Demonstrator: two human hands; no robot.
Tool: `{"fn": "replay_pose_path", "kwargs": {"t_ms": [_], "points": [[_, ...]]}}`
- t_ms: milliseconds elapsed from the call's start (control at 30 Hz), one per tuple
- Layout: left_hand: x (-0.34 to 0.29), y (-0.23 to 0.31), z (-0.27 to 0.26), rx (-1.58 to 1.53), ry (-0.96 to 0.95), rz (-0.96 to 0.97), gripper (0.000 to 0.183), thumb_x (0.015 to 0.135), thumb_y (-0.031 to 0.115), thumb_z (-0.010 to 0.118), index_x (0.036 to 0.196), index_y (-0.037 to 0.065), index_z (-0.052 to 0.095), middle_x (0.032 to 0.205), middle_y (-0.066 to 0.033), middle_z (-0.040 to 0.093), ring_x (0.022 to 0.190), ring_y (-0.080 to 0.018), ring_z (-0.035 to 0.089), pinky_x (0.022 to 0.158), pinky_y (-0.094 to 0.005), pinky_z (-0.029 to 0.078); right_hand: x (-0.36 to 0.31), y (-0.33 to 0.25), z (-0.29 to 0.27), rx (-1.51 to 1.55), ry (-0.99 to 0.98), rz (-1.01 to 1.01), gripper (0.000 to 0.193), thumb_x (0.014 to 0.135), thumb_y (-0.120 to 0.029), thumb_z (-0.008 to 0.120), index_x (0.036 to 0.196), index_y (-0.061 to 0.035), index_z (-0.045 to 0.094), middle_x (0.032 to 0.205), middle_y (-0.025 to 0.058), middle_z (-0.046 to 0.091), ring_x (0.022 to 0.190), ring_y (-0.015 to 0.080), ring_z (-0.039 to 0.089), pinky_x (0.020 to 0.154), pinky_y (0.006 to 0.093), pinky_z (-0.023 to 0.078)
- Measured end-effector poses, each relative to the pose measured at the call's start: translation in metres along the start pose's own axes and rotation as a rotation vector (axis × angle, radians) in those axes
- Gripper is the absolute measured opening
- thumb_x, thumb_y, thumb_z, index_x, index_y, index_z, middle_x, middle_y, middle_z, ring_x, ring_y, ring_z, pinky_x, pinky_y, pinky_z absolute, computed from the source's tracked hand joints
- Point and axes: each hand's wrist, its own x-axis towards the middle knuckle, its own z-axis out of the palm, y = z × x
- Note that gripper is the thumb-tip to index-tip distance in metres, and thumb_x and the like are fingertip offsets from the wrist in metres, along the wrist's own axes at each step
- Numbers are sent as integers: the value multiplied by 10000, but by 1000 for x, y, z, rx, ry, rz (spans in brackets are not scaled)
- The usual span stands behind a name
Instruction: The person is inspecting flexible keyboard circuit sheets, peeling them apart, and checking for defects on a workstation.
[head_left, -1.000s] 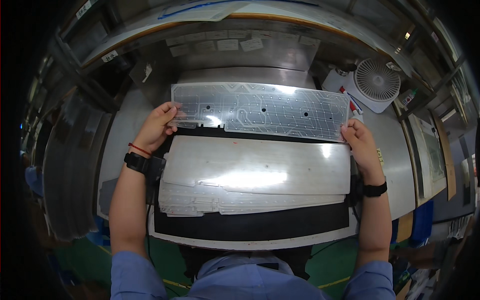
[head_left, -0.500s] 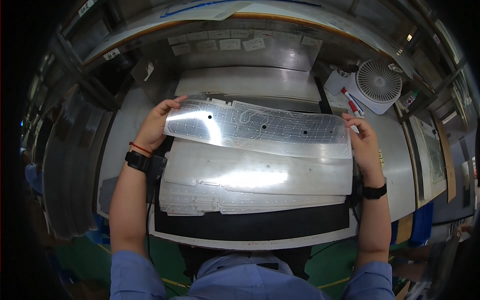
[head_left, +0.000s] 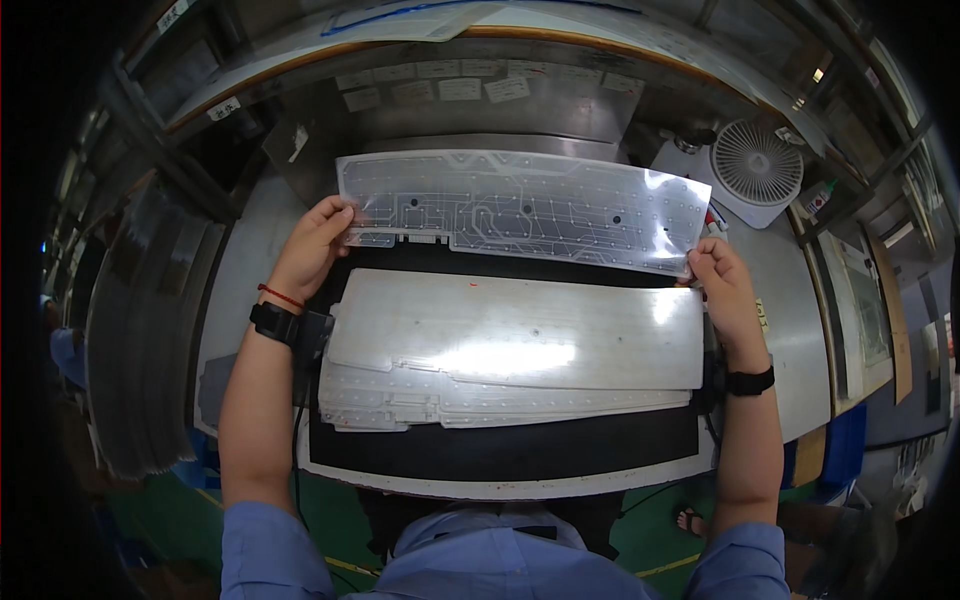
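A clear keyboard membrane sheet with printed circuit lines and several dark round dots spans the space between my hands. My left hand pinches its left end near the lower corner. At the lower right corner, my right hand grips the sheet between thumb and fingers. A small notched tab sits on the edge facing me. Closer to me lies a plain silvery sheet, apart from both hands. Under its near edge, a fanned stack of similar membrane sheets shows.
A black mat covers the white bench. At the back right stand a white fan and a bottle, with a red marker in front. A metal panel with paper labels rises behind; an upper shelf overhangs it.
The membrane sheet has turned over and moved away from me; its notched tab, at the far edge before, is now on the near edge. Both hands still hold its ends.
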Motion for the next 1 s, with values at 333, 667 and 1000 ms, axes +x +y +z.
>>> {"fn": "replay_pose_path", "kwargs": {"t_ms": [333, 667, 1000], "points": [[-1, -4, 0, 13, 39, -36, 172, 1002, 195, 541, 1117, 70, 567, 928, 7, 608, 678, -40, 538, 598, -156, 430, -7, -13, 7, -144, -81, 143, 211, 869, -67, 691, 1048, -22, 589, 748, -37, 547, 706, 29, 520, 639, 195, 423], [2, -7, -7, -118, 105, 15, 336, 1018, 201, 504, 1311, 38, 486, 1146, -76, 613, 913, -119, 632, 819, -234, 512, -10, -18, 1, -398, -253, 58, 151, 871, -90, 664, 1001, -14, 658, 876, -6, 618, 807, 77, 543, 742, 233, 448], [-21, 73, 46, 268, -136, 60, 347, 998, 221, 533, 1290, 34, 550, 1221, -96, 627, 1068, -167, 619, 907, -282, 492, -11, -16, 4, -268, -120, -112, 80, 922, -80, 614, 972, -24, 641, 877, -17, 618, 811, 61, 536, 754, 223, 440]]}}
